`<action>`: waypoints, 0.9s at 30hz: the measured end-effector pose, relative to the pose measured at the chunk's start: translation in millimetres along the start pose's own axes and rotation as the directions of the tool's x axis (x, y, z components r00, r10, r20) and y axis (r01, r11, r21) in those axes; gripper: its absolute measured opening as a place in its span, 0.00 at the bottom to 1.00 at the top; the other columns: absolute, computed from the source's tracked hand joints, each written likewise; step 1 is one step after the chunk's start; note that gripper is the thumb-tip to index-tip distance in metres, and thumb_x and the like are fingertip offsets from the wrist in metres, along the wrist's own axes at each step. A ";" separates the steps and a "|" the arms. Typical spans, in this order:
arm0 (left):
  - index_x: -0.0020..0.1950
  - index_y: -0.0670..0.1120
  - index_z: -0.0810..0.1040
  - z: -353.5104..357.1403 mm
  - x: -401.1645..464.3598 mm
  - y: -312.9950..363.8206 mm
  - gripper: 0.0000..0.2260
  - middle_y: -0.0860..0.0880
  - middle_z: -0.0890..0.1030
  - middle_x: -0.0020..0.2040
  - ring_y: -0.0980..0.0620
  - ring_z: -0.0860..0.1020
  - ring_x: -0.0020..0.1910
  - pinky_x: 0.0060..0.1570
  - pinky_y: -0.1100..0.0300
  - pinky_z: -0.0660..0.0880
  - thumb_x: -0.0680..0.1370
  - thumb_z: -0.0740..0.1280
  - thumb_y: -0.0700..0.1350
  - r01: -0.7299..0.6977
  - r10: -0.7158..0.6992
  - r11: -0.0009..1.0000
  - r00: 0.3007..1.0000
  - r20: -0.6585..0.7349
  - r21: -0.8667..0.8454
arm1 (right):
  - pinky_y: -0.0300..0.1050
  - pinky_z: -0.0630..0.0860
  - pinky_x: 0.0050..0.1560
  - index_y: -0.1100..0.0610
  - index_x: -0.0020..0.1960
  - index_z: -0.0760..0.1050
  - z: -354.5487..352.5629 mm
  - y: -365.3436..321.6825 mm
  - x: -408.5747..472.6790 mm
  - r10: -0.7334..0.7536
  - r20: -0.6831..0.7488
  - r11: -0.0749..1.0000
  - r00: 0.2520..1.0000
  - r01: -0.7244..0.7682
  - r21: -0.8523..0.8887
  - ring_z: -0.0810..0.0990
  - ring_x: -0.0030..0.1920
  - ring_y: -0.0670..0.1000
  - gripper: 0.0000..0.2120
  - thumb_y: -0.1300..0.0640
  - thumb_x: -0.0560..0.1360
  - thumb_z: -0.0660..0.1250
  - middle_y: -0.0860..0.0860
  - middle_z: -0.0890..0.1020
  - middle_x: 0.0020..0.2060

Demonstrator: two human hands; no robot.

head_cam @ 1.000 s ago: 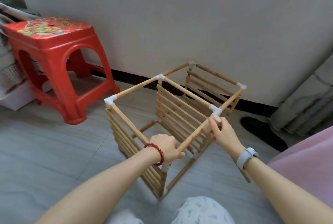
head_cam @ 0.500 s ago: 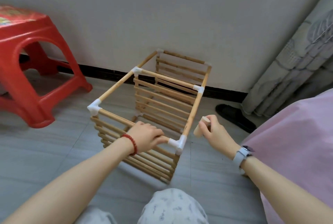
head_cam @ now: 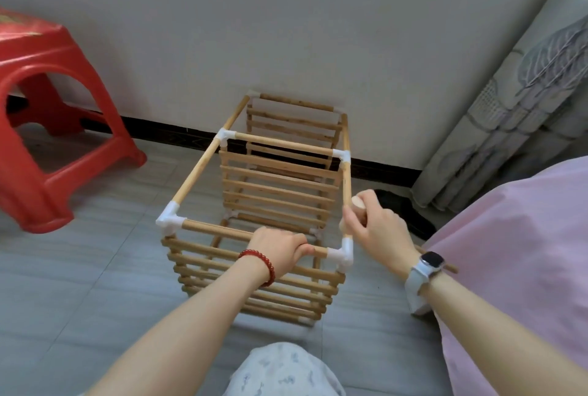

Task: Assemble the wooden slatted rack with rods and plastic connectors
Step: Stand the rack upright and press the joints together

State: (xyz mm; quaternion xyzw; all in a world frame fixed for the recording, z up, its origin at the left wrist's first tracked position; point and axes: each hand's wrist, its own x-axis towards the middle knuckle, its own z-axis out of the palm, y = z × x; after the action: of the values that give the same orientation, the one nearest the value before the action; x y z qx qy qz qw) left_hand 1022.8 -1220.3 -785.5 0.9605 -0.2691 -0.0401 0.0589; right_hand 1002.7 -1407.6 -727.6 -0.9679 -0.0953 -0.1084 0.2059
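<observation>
The wooden slatted rack (head_cam: 273, 195) stands on the grey floor against the wall, its rods joined by white plastic connectors (head_cam: 170, 220). My left hand (head_cam: 280, 249), with a red bead bracelet, grips the near top rod (head_cam: 216, 229) close to the near right corner connector (head_cam: 342, 254). My right hand (head_cam: 374, 227), with a white watch, holds a short thick wooden piece (head_cam: 359, 204) against the right top rod (head_cam: 346, 179), just above that corner.
A red plastic stool (head_cam: 54, 128) stands at the left. A dark slipper (head_cam: 404, 211) lies behind my right hand, and a patterned curtain (head_cam: 525, 93) hangs at the right. Pink cloth (head_cam: 521, 268) covers the lower right. A thin rod end (head_cam: 450, 267) shows under my right wrist.
The view swung right and the rack now looks end-on. My right hand let go of the far corner, then brought the wooden piece back against the right rod. My left hand keeps its grip.
</observation>
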 end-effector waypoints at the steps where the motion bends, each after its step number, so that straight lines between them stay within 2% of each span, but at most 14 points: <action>1: 0.58 0.52 0.73 -0.1 1.1 0.8 0.18 0.51 0.78 0.45 0.51 0.77 0.42 0.40 0.58 0.70 0.81 0.48 0.57 0.002 -0.002 1.000 1.000 -0.006 -0.003 | 0.39 0.70 0.29 0.52 0.51 0.64 -13.1 4.4 8.5 -0.001 -0.139 0.996 0.990 0.013 0.085 0.77 0.31 0.50 0.08 0.48 0.78 0.58 0.49 0.79 0.34; 5: 0.58 0.53 0.72 0.7 5.7 3.6 0.17 0.52 0.78 0.42 0.52 0.76 0.39 0.37 0.60 0.67 0.81 0.48 0.57 0.013 -0.013 0.999 1.000 -0.004 -0.034 | 0.30 0.67 0.32 0.49 0.47 0.61 -53.2 2.8 31.9 0.019 -0.702 0.951 0.712 0.203 0.232 0.74 0.32 0.40 0.09 0.46 0.76 0.58 0.38 0.74 0.32; 6: 0.58 0.54 0.73 1.5 6.2 3.6 0.17 0.52 0.78 0.42 0.53 0.76 0.38 0.36 0.60 0.67 0.81 0.48 0.57 0.018 -0.018 0.999 1.000 -0.004 -0.032 | 0.31 0.66 0.32 0.52 0.49 0.63 -42.4 3.0 24.1 0.017 -0.704 0.961 0.710 0.184 0.208 0.73 0.32 0.41 0.09 0.48 0.77 0.59 0.39 0.74 0.33; 7: 0.57 0.54 0.73 1.0 6.8 2.5 0.17 0.53 0.78 0.41 0.53 0.76 0.38 0.36 0.60 0.67 0.81 0.48 0.58 0.021 -0.021 0.999 1.000 -0.009 -0.027 | 0.35 0.66 0.31 0.56 0.51 0.64 -23.6 4.3 11.0 0.027 -0.592 0.984 0.806 0.083 0.157 0.74 0.32 0.43 0.10 0.50 0.78 0.59 0.41 0.73 0.34; 8: 0.57 0.54 0.73 2.5 6.9 2.7 0.17 0.53 0.78 0.41 0.52 0.76 0.38 0.36 0.60 0.67 0.81 0.48 0.58 0.022 -0.022 0.999 1.000 0.002 -0.028 | 0.38 0.65 0.29 0.57 0.52 0.64 3.1 7.0 -9.5 0.071 -0.353 0.995 0.933 -0.042 0.088 0.76 0.33 0.49 0.09 0.51 0.79 0.59 0.43 0.73 0.34; 10: 0.56 0.54 0.73 8.1 6.6 3.6 0.18 0.53 0.79 0.42 0.52 0.77 0.39 0.35 0.60 0.66 0.81 0.48 0.59 0.025 -0.025 0.999 1.000 0.007 -0.020 | 0.39 0.67 0.28 0.55 0.52 0.62 36.0 15.7 -35.1 0.111 0.018 0.990 0.994 -0.108 -0.095 0.75 0.30 0.52 0.08 0.51 0.80 0.58 0.48 0.75 0.33; 13: 0.57 0.54 0.73 8.6 9.0 3.1 0.18 0.53 0.79 0.43 0.52 0.77 0.40 0.36 0.60 0.66 0.81 0.48 0.59 0.031 -0.030 0.999 1.000 0.008 -0.033 | 0.32 0.68 0.25 0.56 0.52 0.65 8.2 19.5 -3.6 -0.062 -0.275 0.998 0.960 0.068 0.014 0.75 0.26 0.43 0.10 0.50 0.79 0.58 0.42 0.72 0.29; 16: 0.57 0.54 0.73 6.3 9.2 2.8 0.18 0.52 0.79 0.42 0.52 0.77 0.40 0.37 0.60 0.67 0.81 0.48 0.59 0.034 -0.034 0.998 0.999 0.021 -0.046 | 0.22 0.67 0.31 0.52 0.50 0.62 -22.3 9.8 18.0 0.008 -0.649 0.953 0.761 0.191 0.235 0.75 0.34 0.31 0.08 0.48 0.78 0.57 0.38 0.75 0.32; 17: 0.57 0.54 0.73 5.6 9.1 2.7 0.18 0.52 0.79 0.42 0.53 0.77 0.40 0.37 0.60 0.68 0.81 0.47 0.59 0.034 -0.033 0.998 0.999 0.028 -0.047 | 0.25 0.69 0.32 0.51 0.50 0.62 -15.4 9.7 8.5 0.036 -0.597 0.956 0.802 0.145 0.253 0.76 0.33 0.34 0.08 0.48 0.78 0.57 0.39 0.75 0.34; 19: 0.57 0.54 0.73 5.3 9.1 3.4 0.18 0.52 0.79 0.42 0.53 0.77 0.40 0.37 0.60 0.69 0.81 0.48 0.59 0.038 -0.036 0.998 0.999 0.037 -0.058 | 0.45 0.76 0.32 0.52 0.51 0.62 18.5 13.6 -24.9 0.103 -0.195 0.989 0.975 -0.080 0.126 0.77 0.31 0.44 0.07 0.50 0.79 0.57 0.44 0.74 0.32; 21: 0.57 0.53 0.73 4.7 7.5 4.6 0.18 0.52 0.80 0.43 0.53 0.78 0.40 0.38 0.61 0.70 0.81 0.48 0.59 0.042 -0.041 0.997 0.999 0.027 -0.057 | 0.49 0.76 0.32 0.54 0.51 0.63 32.6 28.5 -36.0 0.125 0.042 0.991 0.991 -0.123 -0.052 0.75 0.29 0.48 0.07 0.51 0.79 0.57 0.46 0.74 0.31; 24: 0.57 0.54 0.74 2.8 8.1 4.9 0.18 0.52 0.80 0.43 0.53 0.78 0.40 0.36 0.61 0.69 0.81 0.48 0.59 0.044 -0.043 0.997 0.999 0.025 -0.057 | 0.29 0.65 0.25 0.50 0.49 0.62 0.3 37.4 -11.1 -0.003 -0.276 1.000 0.961 0.007 0.014 0.74 0.26 0.40 0.06 0.50 0.78 0.59 0.43 0.71 0.29; 26: 0.57 0.54 0.74 2.8 8.0 5.5 0.19 0.53 0.80 0.42 0.53 0.77 0.40 0.35 0.62 0.67 0.80 0.48 0.60 0.054 -0.052 0.996 0.998 0.029 -0.066 | 0.24 0.66 0.28 0.51 0.49 0.63 -13.8 28.8 1.3 0.015 -0.528 0.984 0.849 0.080 0.158 0.75 0.31 0.35 0.07 0.49 0.77 0.58 0.39 0.70 0.29; 27: 0.56 0.54 0.75 3.6 8.6 5.0 0.19 0.53 0.80 0.42 0.53 0.77 0.39 0.35 0.62 0.67 0.80 0.48 0.60 0.057 -0.055 0.996 0.998 0.039 -0.072 | 0.26 0.66 0.29 0.54 0.49 0.64 -7.1 29.0 -1.6 0.022 -0.501 0.980 0.865 0.080 0.181 0.76 0.31 0.36 0.08 0.49 0.77 0.57 0.39 0.70 0.30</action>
State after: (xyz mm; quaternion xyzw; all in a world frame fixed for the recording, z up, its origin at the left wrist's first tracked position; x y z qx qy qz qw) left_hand 1027.1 -1229.4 -788.7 0.9639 -0.2414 -0.0694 0.0879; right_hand 1006.6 -1436.8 -732.6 -0.8802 -0.0634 -0.3486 0.3158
